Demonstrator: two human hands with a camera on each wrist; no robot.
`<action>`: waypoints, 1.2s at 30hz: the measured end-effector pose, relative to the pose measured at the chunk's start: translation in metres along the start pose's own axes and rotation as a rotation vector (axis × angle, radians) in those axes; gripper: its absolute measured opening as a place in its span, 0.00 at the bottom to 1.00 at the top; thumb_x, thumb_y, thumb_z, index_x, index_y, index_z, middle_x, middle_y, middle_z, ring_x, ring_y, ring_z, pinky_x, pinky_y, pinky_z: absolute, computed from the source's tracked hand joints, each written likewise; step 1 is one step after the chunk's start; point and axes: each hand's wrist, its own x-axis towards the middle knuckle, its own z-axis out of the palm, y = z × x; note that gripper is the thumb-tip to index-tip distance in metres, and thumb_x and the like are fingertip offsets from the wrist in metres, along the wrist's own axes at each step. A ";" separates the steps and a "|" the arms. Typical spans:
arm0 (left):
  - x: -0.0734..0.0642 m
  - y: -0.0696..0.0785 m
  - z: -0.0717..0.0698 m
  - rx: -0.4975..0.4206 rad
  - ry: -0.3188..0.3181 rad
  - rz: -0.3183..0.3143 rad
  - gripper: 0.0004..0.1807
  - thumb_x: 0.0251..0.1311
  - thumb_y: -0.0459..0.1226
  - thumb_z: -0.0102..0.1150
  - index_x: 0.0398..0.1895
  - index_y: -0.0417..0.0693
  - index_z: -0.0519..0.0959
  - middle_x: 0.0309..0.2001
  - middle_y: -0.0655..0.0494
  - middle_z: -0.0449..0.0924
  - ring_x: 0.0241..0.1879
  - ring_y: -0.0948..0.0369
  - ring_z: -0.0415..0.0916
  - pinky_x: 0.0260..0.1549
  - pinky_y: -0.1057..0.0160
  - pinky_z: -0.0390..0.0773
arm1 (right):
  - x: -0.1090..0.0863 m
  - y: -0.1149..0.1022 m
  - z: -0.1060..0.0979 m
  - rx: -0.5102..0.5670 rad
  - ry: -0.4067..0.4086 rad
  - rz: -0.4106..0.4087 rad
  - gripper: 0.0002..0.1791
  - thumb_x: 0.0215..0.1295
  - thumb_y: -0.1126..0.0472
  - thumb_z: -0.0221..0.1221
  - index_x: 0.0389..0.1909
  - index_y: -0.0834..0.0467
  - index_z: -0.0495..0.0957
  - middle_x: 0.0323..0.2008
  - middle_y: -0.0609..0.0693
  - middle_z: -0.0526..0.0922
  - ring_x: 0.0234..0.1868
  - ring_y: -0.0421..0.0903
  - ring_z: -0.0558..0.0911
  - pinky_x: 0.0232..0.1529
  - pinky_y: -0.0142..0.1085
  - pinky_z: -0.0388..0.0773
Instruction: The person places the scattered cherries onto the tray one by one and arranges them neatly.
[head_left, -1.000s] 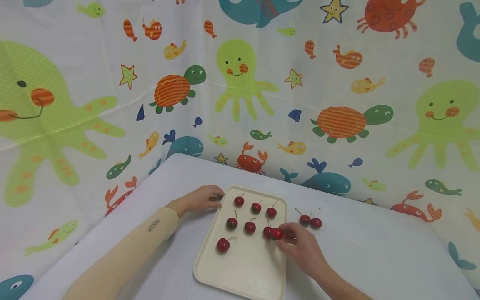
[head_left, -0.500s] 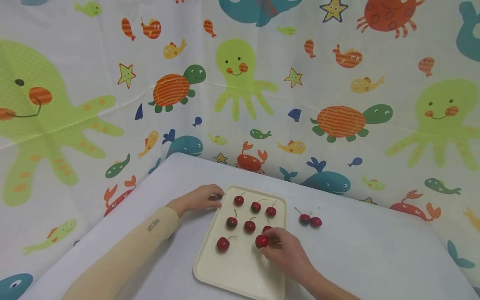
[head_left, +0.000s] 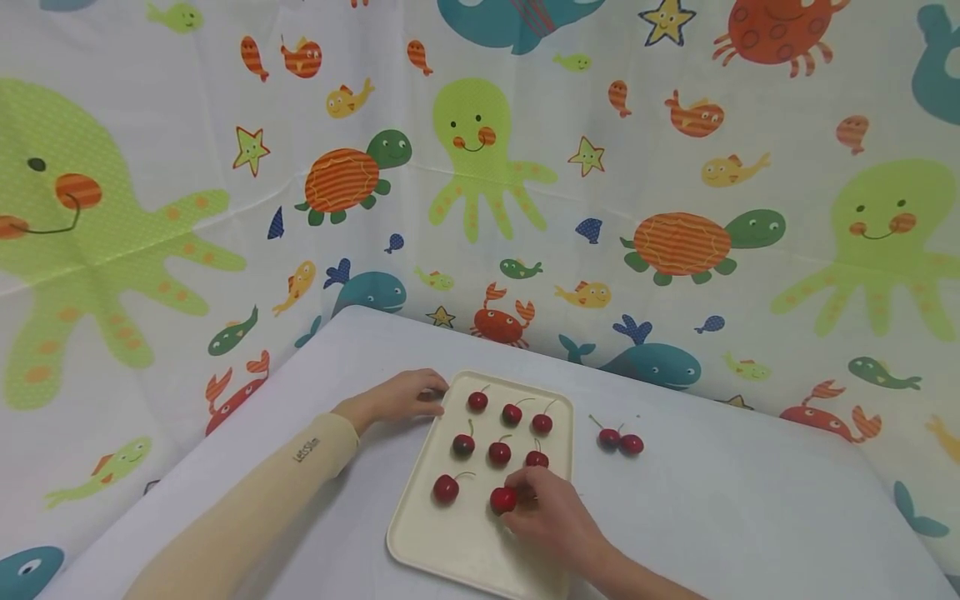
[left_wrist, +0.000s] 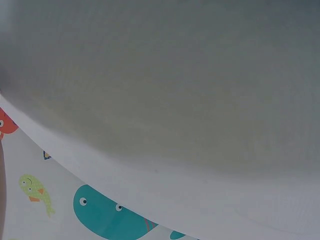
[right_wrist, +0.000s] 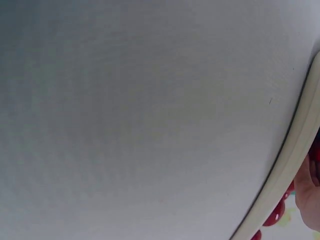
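Observation:
In the head view, my right hand (head_left: pixel 553 512) pinches a red cherry (head_left: pixel 503 500) between thumb and fingers, low over the cream tray (head_left: pixel 465 554). To its left lies another cherry (head_left: pixel 446 489), its stem pointing right. Farther up the tray, several stemmed cherries stand in two rows, including a cherry (head_left: pixel 537 461) just beyond my right hand. My left hand (head_left: pixel 401 395) touches the tray's far left edge with relaxed, bent fingers. Part of my right hand (right_wrist: pixel 307 200) shows at the right wrist view's edge, past the tray's rim (right_wrist: pixel 285 170).
Two cherries (head_left: pixel 621 440) lie side by side on the white table (head_left: pixel 735 500), right of the tray. A curtain (head_left: pixel 525 167) printed with sea animals hangs behind the table and along its left side. The left wrist view shows mostly pale table surface.
My right hand has carried the held cherry left and toward the tray's near part, away from the second row's right-hand cherry. My left hand stays at the tray's edge.

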 end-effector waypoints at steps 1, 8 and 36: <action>0.000 0.000 0.001 -0.001 -0.001 -0.003 0.23 0.56 0.43 0.61 0.54 0.48 0.74 0.55 0.55 0.74 0.57 0.57 0.70 0.58 0.56 0.71 | 0.001 0.000 0.001 -0.011 -0.004 -0.007 0.18 0.47 0.58 0.69 0.41 0.54 0.78 0.36 0.43 0.81 0.35 0.38 0.76 0.41 0.33 0.81; 0.000 0.000 0.001 -0.015 0.006 0.009 0.22 0.55 0.43 0.61 0.54 0.48 0.75 0.54 0.55 0.74 0.56 0.57 0.70 0.58 0.56 0.71 | 0.005 -0.002 0.009 -0.064 -0.017 -0.036 0.17 0.47 0.57 0.68 0.41 0.51 0.77 0.36 0.40 0.80 0.36 0.36 0.75 0.42 0.32 0.80; -0.001 0.000 0.001 -0.011 0.008 0.018 0.23 0.55 0.43 0.61 0.54 0.47 0.74 0.55 0.54 0.74 0.56 0.56 0.70 0.58 0.56 0.72 | 0.006 -0.003 0.006 -0.042 -0.031 -0.006 0.18 0.48 0.56 0.68 0.41 0.52 0.77 0.36 0.41 0.80 0.37 0.37 0.78 0.42 0.33 0.81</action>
